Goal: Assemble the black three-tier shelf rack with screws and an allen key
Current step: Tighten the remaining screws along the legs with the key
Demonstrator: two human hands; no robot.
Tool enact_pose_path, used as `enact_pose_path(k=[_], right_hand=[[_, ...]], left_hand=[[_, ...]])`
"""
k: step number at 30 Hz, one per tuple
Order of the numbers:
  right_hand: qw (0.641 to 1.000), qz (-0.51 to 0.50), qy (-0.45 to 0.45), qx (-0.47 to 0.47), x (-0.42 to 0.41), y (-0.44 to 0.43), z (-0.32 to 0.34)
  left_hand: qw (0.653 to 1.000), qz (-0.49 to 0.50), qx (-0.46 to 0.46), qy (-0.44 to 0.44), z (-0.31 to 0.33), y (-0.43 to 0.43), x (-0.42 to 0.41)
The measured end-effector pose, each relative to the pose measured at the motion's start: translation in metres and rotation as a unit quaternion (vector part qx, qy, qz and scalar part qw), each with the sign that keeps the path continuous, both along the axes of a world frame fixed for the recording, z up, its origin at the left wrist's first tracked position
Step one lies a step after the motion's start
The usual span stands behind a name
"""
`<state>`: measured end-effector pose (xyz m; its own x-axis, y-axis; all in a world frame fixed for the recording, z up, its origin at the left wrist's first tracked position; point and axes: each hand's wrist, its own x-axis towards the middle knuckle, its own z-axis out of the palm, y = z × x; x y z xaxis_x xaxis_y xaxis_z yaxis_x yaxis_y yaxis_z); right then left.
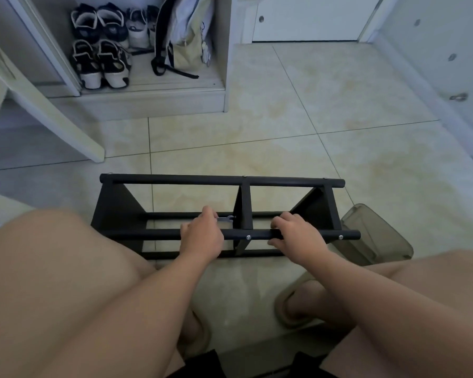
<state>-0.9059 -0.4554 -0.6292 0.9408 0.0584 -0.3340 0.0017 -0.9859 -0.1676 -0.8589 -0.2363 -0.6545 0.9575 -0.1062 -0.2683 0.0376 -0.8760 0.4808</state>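
Observation:
The black shelf rack (pixel 175 180) lies on its side on the tiled floor in front of my knees, its three shelf panels standing between long black tubes. Silver screws (pixel 248 237) show on the near tube. My left hand (pixel 202 234) holds a small silver wrench (pixel 227 219), whose open jaw points right at the middle panel (pixel 245 211). My right hand (pixel 295 234) grips the near tube (pixel 260 235) just right of the middle panel, fingers curled over it.
A translucent grey plastic container (pixel 377 236) lies at the rack's right end. A beige slipper (pixel 290 304) is on my foot below the rack. A cabinet with shoes (pixel 101 61) and a bag (pixel 186 36) stands at the back left. A white furniture leg (pixel 66 124) slants at left.

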Motion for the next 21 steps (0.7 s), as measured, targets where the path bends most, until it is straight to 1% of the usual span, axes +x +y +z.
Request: enact_pose_path(k=[2, 4, 7, 10, 16, 21], right_hand=[[0.999, 0.021, -0.014, 0.02, 0.009, 0.0, 0.004], [0.998, 0.05, -0.022, 0.013, 0.019, 0.002, 0.005], [0.998, 0.068, -0.005, -0.011, 0.035, 0.004, -0.002], [0.996, 0.088, 0.006, -0.015, 0.045, 0.004, -0.014], [0.992, 0.128, -0.013, -0.001, 0.05, -0.001, -0.03], [0.99, 0.142, 0.0, 0.005, 0.055, -0.004, -0.033]], left_hand=[[0.999, -0.005, 0.013, 0.039, 0.006, 0.0, 0.008], [0.995, -0.016, 0.017, 0.095, 0.014, -0.001, 0.019], [0.988, -0.024, -0.011, 0.152, 0.02, 0.001, 0.034], [0.983, -0.005, -0.044, 0.176, 0.015, 0.006, 0.041], [0.979, 0.0, -0.063, 0.192, 0.001, 0.006, 0.053], [0.971, 0.001, -0.096, 0.219, 0.003, 0.007, 0.065]])
